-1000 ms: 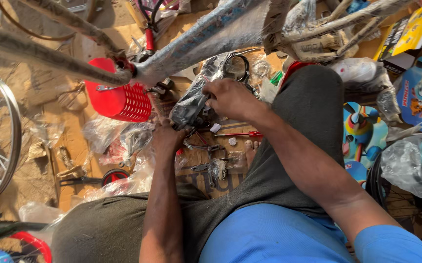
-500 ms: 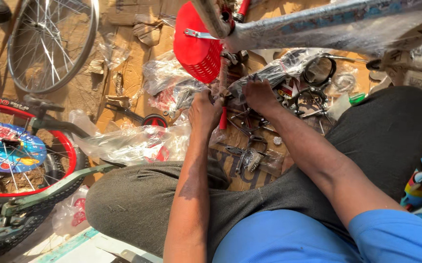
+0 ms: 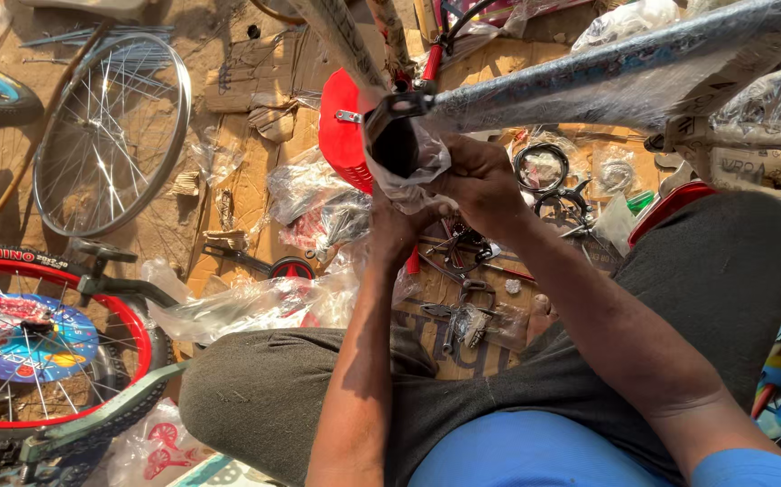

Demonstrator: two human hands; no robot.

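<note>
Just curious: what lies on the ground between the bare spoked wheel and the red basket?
Head view: flattened cardboard and crumpled clear plastic bags lie between spoked wheel and red basket.

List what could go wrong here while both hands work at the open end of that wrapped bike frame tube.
1. The right hand and left hand grip loose plastic wrap at the frame tube end; it might slip or tear.
2. The metal clamp beside the fingers could pinch or scrape.
3. Small parts lie scattered below on cardboard; anything dropped may get lost.
</note>
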